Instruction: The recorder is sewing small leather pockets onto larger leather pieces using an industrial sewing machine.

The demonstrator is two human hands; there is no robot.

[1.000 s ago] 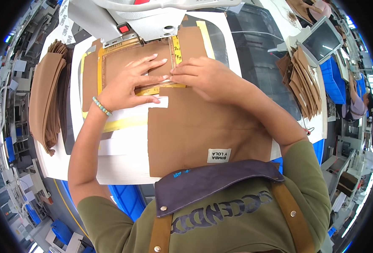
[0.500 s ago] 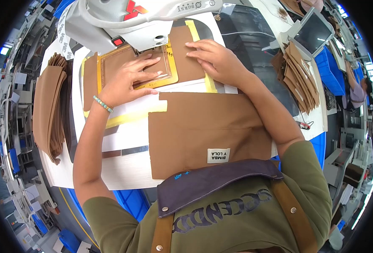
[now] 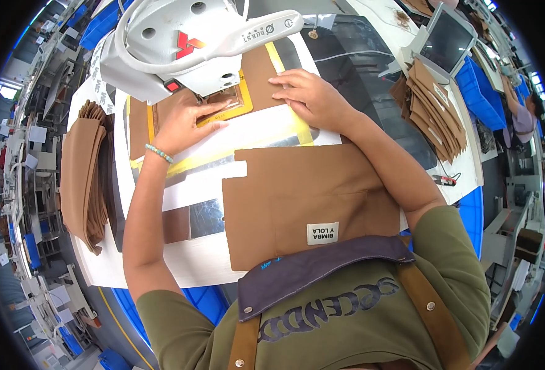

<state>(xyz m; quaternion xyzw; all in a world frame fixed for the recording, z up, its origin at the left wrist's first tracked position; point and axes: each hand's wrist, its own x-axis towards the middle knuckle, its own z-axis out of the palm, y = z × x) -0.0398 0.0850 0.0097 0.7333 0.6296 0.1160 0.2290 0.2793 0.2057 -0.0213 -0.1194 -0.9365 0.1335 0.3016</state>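
Note:
My left hand (image 3: 183, 123) lies with fingers spread over a yellow-edged template frame (image 3: 246, 102), close under the white sewing machine head (image 3: 168, 52). The machine hides some of its fingers and the needle area. Beneath the frame is a brown fabric panel (image 3: 260, 71) on a white sheet edged with yellow tape (image 3: 223, 155). My right hand (image 3: 315, 98) rests its outstretched fingers at the panel's right edge, beside the tape. Nearer me, a larger brown fabric piece (image 3: 291, 203) with a white label (image 3: 322, 233) lies flat, its right side under my right forearm.
A stack of folded brown pieces (image 3: 84, 179) stands at the left. Another brown stack (image 3: 436, 114) lies at the right, near a screen (image 3: 448, 43) and a blue bin (image 3: 482, 92). Small red-and-black snips (image 3: 445, 180) lie by my right elbow. A person works at the far right.
The white sheet with the frame and brown panel has slid away from me under the machine head, both hands moving with it. More metal shows on the table. The view has shifted slightly.

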